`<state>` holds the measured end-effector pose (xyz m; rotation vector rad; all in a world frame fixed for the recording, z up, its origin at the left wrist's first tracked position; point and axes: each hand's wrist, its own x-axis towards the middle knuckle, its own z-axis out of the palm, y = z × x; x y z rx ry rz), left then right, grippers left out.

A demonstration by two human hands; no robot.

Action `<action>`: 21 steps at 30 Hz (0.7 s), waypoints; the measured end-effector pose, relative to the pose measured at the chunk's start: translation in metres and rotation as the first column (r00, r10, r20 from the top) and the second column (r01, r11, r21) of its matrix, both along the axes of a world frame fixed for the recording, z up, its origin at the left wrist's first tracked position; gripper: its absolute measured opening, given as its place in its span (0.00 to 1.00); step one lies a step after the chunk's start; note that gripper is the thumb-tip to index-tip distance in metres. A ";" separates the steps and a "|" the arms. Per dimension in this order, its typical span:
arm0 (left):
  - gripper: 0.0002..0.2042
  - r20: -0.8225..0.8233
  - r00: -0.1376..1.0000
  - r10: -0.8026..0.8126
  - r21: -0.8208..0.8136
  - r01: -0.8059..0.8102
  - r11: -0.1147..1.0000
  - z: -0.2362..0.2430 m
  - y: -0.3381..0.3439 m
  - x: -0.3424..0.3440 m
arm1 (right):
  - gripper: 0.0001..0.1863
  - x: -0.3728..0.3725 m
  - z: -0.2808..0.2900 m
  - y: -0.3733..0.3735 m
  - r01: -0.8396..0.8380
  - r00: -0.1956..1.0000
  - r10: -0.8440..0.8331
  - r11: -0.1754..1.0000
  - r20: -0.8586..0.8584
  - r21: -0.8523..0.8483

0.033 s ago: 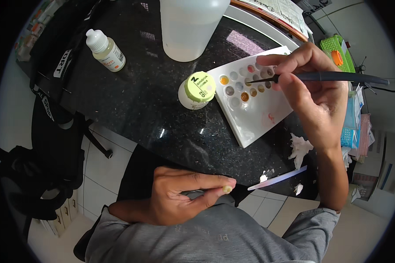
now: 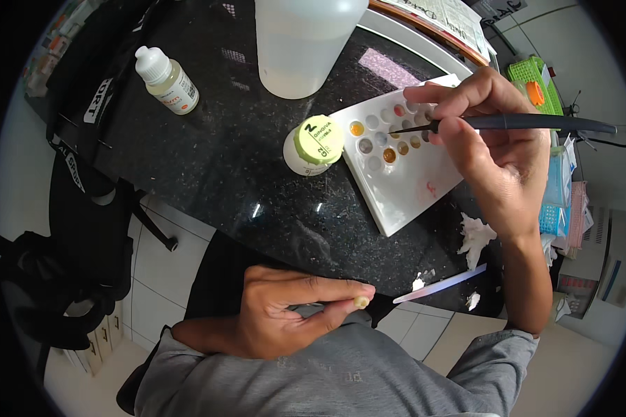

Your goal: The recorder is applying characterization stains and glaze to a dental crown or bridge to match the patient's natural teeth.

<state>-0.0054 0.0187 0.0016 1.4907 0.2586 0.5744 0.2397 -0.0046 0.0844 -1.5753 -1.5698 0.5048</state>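
My left hand is closed in front of my body, off the table's near edge. Between its thumb and forefinger it pinches a small pale yellow, tooth-like piece, mostly covered by the fingertips. At the right, my right hand grips a slim black brush between thumb and fingers. Its fine tip points left, over the wells of a white mixing palette; whether it touches a well cannot be told. Amber, grey and reddish colours fill several wells. The hand hides the palette's far right part.
A white jar with a yellow-green lid stands against the palette's left side. Behind it is a large translucent jug. A dropper bottle stands far left. Crumpled tissue and a pale flat strip lie near the right edge.
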 end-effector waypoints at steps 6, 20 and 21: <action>0.07 0.033 0.999 -0.005 -0.041 0.007 0.999 -0.003 0.001 0.001 | 0.05 -0.006 0.004 0.006 -0.035 0.989 0.039 0.999 0.143 -0.031; 0.12 0.059 0.998 0.026 -0.048 -0.023 0.999 -0.007 -0.002 0.000 | 0.07 -0.017 0.004 -0.001 -0.166 0.853 0.058 0.972 0.519 0.164; 0.12 0.062 0.998 0.027 -0.052 -0.023 0.998 -0.007 -0.002 0.001 | 0.07 -0.018 0.004 -0.002 -0.176 0.846 0.057 0.968 0.529 0.178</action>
